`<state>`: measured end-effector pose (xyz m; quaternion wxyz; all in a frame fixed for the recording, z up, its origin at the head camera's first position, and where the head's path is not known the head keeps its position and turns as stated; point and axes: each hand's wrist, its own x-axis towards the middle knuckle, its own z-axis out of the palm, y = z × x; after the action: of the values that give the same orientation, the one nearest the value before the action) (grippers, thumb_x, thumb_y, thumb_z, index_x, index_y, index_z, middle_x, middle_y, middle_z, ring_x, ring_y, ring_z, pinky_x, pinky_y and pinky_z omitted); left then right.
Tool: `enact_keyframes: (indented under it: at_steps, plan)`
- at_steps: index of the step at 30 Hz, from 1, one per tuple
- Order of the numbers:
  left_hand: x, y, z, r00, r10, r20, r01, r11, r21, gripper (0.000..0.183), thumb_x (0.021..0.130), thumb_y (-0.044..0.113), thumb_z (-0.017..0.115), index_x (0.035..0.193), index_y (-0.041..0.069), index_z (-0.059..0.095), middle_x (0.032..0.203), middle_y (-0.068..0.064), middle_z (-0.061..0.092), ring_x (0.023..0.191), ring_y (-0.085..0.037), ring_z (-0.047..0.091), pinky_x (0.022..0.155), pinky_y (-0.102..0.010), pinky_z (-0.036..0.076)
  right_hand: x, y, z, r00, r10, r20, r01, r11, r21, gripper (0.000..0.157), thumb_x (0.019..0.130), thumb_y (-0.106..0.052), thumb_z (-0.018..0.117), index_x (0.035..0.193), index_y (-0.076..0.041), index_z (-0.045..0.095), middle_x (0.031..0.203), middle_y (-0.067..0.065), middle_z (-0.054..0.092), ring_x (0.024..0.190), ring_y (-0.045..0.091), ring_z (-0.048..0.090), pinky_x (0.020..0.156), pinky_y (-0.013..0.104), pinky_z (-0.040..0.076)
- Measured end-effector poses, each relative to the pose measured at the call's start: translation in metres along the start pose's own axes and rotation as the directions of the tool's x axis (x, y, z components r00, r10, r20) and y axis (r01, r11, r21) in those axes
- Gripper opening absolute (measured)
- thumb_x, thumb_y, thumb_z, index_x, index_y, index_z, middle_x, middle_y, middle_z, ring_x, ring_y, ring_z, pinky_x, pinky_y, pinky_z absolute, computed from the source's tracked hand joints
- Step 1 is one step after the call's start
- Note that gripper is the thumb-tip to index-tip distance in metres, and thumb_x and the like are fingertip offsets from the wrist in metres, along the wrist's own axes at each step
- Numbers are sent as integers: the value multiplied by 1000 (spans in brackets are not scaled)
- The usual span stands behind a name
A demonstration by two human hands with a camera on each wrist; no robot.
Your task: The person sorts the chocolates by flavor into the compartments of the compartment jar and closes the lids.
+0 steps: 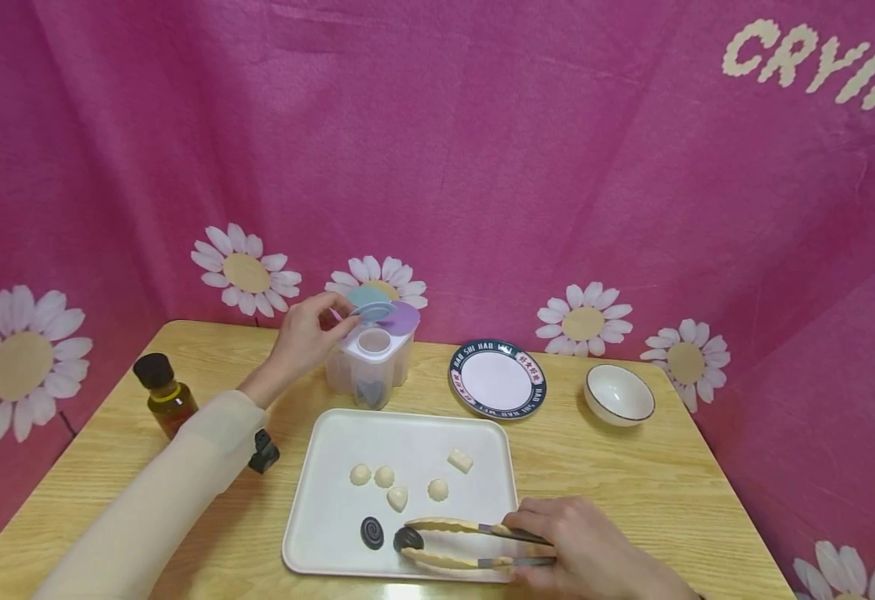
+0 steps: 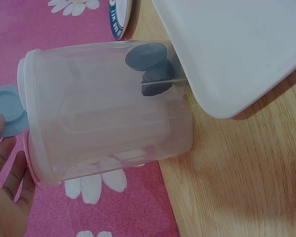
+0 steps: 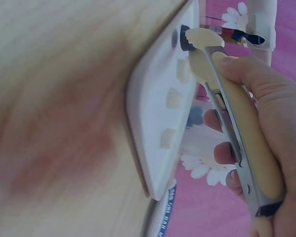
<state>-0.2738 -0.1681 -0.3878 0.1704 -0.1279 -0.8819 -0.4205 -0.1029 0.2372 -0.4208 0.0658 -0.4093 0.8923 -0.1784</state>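
My left hand (image 1: 310, 329) pinches the raised blue flip lid (image 1: 368, 302) of a translucent lidded container (image 1: 372, 367) at the back of the table. Below that lid is a round opening. Dark pieces (image 2: 150, 58) show through the container's wall in the left wrist view. My right hand (image 1: 583, 537) grips tongs (image 1: 475, 563) with beige scalloped tips, held low over the front of the white tray (image 1: 400, 425). Between the tong tips sits a dark, chocolate-like piece (image 1: 409, 539). Left of it lies a dark oval piece with a spiral (image 1: 372, 532).
Several cream-coloured pieces (image 1: 384, 476) lie on the tray. A dark-rimmed plate (image 1: 497, 379) and a white bowl (image 1: 619, 396) stand at the back right. To the left are a dark-capped bottle (image 1: 170, 400) and a small black object (image 1: 263, 452) beside my sleeve.
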Motion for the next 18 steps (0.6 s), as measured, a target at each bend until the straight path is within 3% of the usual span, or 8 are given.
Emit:
enact_keyframes:
  at_steps: [4, 10, 14, 18]
  plan:
    - [0, 1, 0, 1000, 0, -3, 0, 1000, -1, 17, 99, 17, 74, 112, 8, 71, 106, -13, 73, 91, -27, 64, 76, -26, 53, 5, 5, -6, 987, -94, -129, 80, 991, -109, 33, 92, -44, 81, 114, -20, 75, 94, -12, 73, 73, -7, 54, 65, 6, 43]
    - [0, 1, 0, 1000, 3, -2, -3, 1000, 4, 17, 99, 18, 75, 112, 8, 71, 106, -13, 74, 90, -26, 64, 75, -24, 52, 16, 14, -16, 952, -146, -270, 92, 975, -201, 38, 82, -37, 89, 112, -18, 76, 93, -15, 71, 75, -7, 55, 65, 9, 46]
    - [0, 1, 0, 1000, 7, -1, -7, 1000, 5, 17, 99, 18, 75, 112, 8, 71, 106, -13, 74, 90, -26, 64, 76, -25, 52, 28, 22, -26, 917, -190, -350, 111, 966, -233, 37, 84, -37, 88, 112, -16, 77, 93, -12, 72, 76, -5, 57, 65, 11, 48]
    - [0, 1, 0, 1000, 3, -3, -3, 1000, 9, 17, 99, 17, 75, 112, 7, 71, 106, -14, 74, 90, -27, 65, 76, -26, 53, 44, 29, -41, 898, -204, -390, 107, 961, -254, 38, 84, -36, 88, 112, -12, 77, 95, -7, 76, 75, -4, 57, 63, 11, 46]
